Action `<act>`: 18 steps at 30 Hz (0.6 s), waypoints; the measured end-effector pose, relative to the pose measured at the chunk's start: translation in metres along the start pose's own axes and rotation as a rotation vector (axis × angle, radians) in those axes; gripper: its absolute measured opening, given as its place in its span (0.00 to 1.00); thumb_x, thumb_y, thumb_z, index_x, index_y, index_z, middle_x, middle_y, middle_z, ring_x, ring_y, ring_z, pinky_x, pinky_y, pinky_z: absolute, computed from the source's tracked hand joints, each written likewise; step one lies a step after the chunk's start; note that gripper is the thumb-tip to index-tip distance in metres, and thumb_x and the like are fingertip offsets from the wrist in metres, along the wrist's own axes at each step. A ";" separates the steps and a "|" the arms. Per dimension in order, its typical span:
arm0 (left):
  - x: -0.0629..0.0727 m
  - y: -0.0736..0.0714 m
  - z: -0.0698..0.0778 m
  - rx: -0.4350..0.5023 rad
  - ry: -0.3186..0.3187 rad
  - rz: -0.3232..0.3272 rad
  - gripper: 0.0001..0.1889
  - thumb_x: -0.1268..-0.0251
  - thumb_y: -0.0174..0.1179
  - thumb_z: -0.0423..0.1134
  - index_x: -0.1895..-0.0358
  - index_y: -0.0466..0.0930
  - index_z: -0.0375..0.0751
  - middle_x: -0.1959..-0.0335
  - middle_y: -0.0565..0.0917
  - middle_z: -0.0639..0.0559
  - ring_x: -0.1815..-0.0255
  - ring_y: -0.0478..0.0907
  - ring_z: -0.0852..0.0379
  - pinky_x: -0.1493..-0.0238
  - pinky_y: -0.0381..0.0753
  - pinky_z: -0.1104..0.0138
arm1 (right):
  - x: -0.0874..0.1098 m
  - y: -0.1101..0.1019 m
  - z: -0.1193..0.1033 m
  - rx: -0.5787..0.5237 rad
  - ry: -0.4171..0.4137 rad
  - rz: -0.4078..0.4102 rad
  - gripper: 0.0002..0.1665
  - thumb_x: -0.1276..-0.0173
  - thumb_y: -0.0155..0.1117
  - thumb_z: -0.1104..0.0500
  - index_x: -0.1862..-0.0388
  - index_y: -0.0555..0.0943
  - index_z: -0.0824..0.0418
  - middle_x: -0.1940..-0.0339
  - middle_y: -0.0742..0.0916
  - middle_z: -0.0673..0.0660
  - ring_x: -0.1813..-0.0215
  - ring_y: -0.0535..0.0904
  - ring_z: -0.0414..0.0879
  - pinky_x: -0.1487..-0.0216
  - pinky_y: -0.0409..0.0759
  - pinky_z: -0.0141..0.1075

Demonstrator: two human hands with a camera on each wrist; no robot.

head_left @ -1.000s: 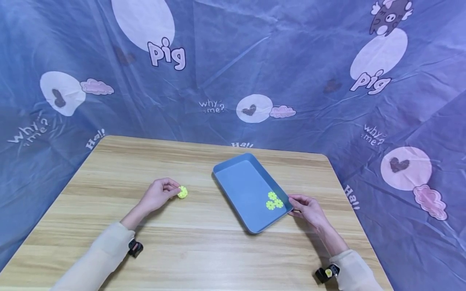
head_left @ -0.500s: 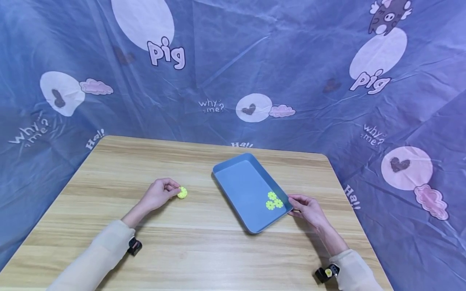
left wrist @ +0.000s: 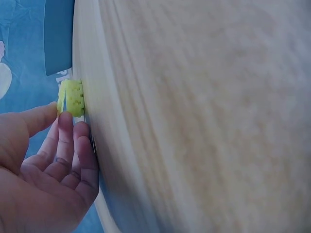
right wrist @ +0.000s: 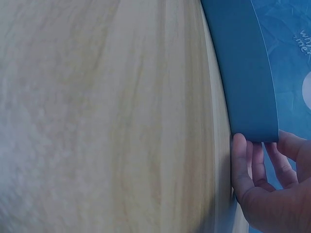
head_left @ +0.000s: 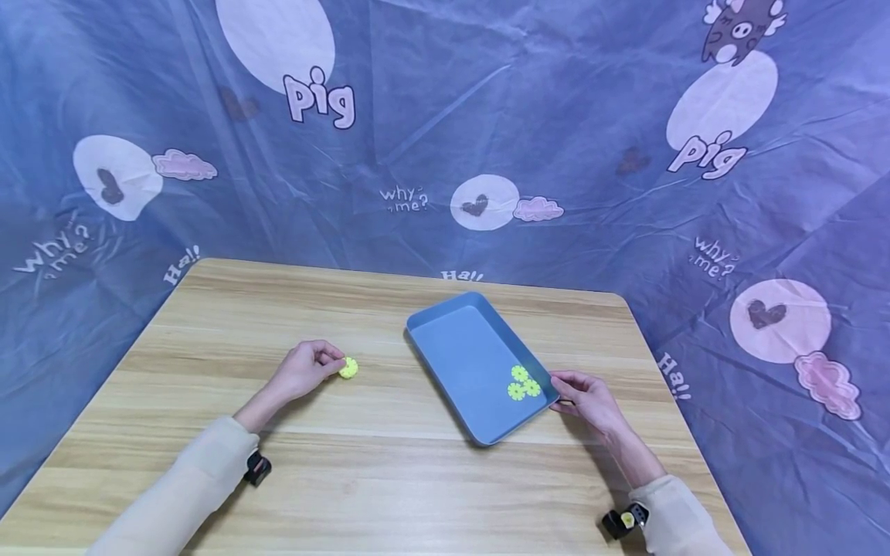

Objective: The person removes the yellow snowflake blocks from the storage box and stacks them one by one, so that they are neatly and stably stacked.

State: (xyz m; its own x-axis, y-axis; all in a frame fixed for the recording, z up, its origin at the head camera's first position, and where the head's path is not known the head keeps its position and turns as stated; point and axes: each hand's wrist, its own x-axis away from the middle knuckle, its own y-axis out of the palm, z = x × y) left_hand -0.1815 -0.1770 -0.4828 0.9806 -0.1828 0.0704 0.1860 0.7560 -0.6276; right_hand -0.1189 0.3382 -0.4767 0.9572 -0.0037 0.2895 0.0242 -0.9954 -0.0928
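My left hand pinches the top one of a small stack of yellow-green flower-shaped discs, thumb on one side and a fingertip on the other. In the left wrist view that top disc is tilted, with a gap between it and the stacked discs below, which stand on the table. To the right lies a blue rectangular tray, set at an angle. Three matching flower discs lie flat inside it, clustered by its near right corner. At this corner my right hand holds the tray's edge between thumb and fingers.
The wood-grain table carries the tray and the stack. A blue printed cloth hangs behind the table and along its sides. Black wrist cameras sit at both sleeve cuffs.
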 end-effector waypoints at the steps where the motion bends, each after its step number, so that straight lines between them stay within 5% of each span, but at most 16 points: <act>1: -0.001 0.001 -0.001 -0.001 0.001 0.001 0.08 0.28 0.67 0.38 0.55 0.87 0.35 0.70 0.89 0.49 0.69 0.78 0.59 0.58 0.73 0.65 | -0.001 0.000 0.000 -0.001 -0.004 -0.003 0.13 0.21 0.64 0.60 0.43 0.85 0.63 0.58 0.88 0.43 0.56 0.87 0.35 0.53 0.89 0.30; 18: 0.011 0.008 0.002 0.003 -0.023 0.008 0.09 0.28 0.67 0.39 0.54 0.87 0.36 0.69 0.88 0.49 0.68 0.77 0.58 0.58 0.72 0.65 | -0.002 -0.010 0.006 0.023 -0.015 -0.034 0.14 0.21 0.64 0.58 0.42 0.85 0.62 0.58 0.89 0.43 0.57 0.87 0.36 0.53 0.89 0.30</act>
State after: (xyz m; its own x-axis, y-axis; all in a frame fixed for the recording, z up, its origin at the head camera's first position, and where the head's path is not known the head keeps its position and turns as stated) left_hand -0.1689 -0.1718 -0.4859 0.9833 -0.1619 0.0832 0.1780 0.7592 -0.6260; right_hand -0.1193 0.3489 -0.4815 0.9598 0.0316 0.2789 0.0632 -0.9925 -0.1050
